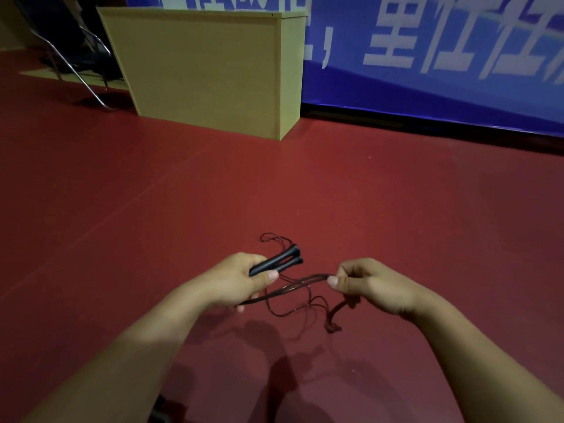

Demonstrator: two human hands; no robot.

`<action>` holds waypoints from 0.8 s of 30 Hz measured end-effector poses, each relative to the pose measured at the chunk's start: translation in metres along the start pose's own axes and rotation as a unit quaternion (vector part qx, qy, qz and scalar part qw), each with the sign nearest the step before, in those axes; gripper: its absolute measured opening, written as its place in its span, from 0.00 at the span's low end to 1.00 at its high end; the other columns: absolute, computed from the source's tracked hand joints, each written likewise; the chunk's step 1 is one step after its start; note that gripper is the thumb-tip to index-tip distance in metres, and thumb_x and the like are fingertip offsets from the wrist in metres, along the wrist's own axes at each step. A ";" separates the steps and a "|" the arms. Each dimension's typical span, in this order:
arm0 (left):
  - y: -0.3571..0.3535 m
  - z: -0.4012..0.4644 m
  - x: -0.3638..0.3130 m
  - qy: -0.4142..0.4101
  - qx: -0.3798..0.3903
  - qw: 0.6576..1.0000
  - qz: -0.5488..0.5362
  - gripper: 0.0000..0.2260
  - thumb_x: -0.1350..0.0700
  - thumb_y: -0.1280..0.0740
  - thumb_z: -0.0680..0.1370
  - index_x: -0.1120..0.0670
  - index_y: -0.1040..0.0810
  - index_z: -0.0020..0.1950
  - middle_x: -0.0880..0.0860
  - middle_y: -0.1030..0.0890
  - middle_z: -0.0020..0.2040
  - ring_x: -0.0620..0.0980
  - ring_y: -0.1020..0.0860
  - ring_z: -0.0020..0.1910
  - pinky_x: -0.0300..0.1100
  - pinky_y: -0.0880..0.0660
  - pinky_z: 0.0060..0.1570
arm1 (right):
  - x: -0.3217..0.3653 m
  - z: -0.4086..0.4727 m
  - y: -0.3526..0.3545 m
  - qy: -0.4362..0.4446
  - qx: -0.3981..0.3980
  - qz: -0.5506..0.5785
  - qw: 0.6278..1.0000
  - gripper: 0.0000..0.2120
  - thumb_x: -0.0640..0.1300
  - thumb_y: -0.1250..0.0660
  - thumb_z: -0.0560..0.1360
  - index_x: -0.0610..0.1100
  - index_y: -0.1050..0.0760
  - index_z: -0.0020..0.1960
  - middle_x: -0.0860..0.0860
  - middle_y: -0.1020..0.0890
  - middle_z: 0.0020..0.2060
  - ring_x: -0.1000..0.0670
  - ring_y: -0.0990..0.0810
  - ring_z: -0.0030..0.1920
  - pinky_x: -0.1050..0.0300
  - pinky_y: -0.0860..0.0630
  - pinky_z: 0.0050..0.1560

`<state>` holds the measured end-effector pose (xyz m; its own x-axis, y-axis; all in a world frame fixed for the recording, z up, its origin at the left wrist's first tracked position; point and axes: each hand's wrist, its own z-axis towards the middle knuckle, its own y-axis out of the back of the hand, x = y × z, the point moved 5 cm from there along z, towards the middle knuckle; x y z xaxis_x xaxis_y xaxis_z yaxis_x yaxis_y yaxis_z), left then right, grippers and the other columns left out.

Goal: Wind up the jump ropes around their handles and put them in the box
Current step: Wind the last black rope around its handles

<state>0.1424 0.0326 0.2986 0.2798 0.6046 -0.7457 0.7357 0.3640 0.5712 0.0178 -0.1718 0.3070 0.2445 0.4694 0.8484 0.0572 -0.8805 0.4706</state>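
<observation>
here my left hand has its fingers curled round the two black plastic jump-rope handles, held together above the dark red floor. my right hand pinches a bundle of the thin dark cord between thumb and fingers. loose loops hang below, with a knot near the end; i think they could tangle or slip from the pinch while winding. the tan wooden box stands well apart ahead, with open floor between.
</observation>
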 end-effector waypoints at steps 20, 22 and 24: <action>-0.036 -0.020 -0.053 -0.099 0.277 0.928 -0.230 0.21 0.42 0.29 0.70 0.54 0.23 0.56 0.51 0.19 0.38 0.46 0.20 0.29 0.33 0.28 0.23 | 0.009 0.009 -0.003 0.038 -0.205 0.291 0.934 0.08 0.33 0.33 0.76 0.43 0.28 0.44 0.48 0.30 0.30 0.53 0.34 0.27 0.60 0.38 0.27; -0.029 -0.018 -0.053 -0.104 0.234 0.932 -0.257 0.20 0.43 0.29 0.70 0.55 0.24 0.54 0.52 0.19 0.38 0.49 0.18 0.33 0.36 0.25 0.26 | 0.009 0.011 -0.005 0.031 -0.198 0.286 0.937 0.08 0.31 0.35 0.76 0.42 0.28 0.45 0.46 0.29 0.30 0.51 0.34 0.28 0.58 0.39 0.28; -0.024 -0.016 -0.052 -0.099 0.186 0.933 -0.292 0.18 0.45 0.31 0.71 0.56 0.25 0.54 0.53 0.18 0.39 0.52 0.17 0.38 0.38 0.24 0.29 | 0.010 0.011 -0.009 0.026 -0.182 0.284 0.941 0.04 0.37 0.34 0.78 0.42 0.27 0.45 0.48 0.26 0.32 0.51 0.31 0.28 0.58 0.35 0.28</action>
<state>0.1004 0.0039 0.3294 -0.1536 0.2247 -0.9622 0.9512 0.2972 -0.0824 0.0308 -0.1604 0.3086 0.0877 -0.0593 0.9944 -0.4055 -0.9139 -0.0188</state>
